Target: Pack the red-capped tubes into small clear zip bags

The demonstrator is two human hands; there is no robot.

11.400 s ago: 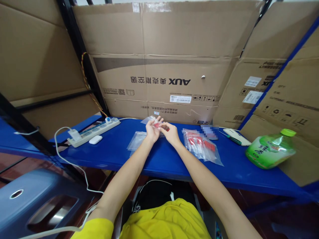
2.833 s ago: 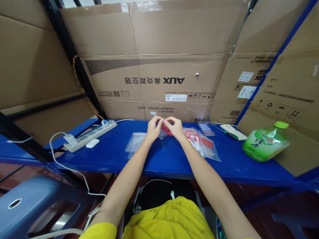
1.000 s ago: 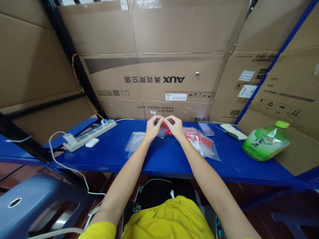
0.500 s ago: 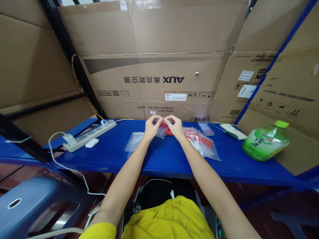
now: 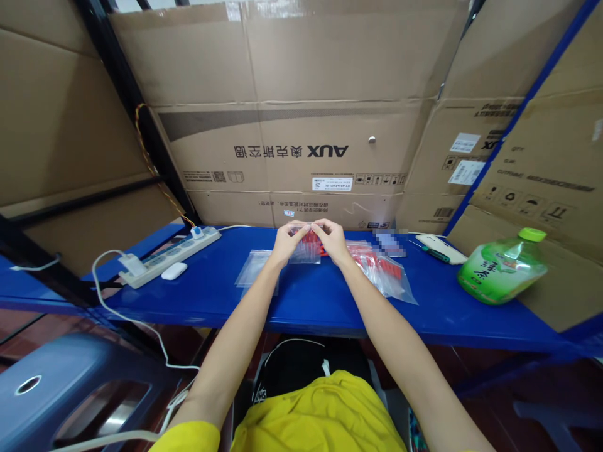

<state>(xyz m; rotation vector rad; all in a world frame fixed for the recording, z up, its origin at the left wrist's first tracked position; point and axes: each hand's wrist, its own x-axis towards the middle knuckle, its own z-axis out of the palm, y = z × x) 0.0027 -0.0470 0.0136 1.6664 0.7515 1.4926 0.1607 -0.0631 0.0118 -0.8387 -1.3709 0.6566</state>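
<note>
Over a blue tabletop (image 5: 320,304) walled by cardboard (image 5: 301,69), left fingers (image 5: 299,234) and right fingers (image 5: 319,232) pinch a clear bag (image 5: 307,253).

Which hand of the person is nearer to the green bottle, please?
The right hand: it is left of the green bottle, with filled bags lying between them. The left hand is farther left.
</note>
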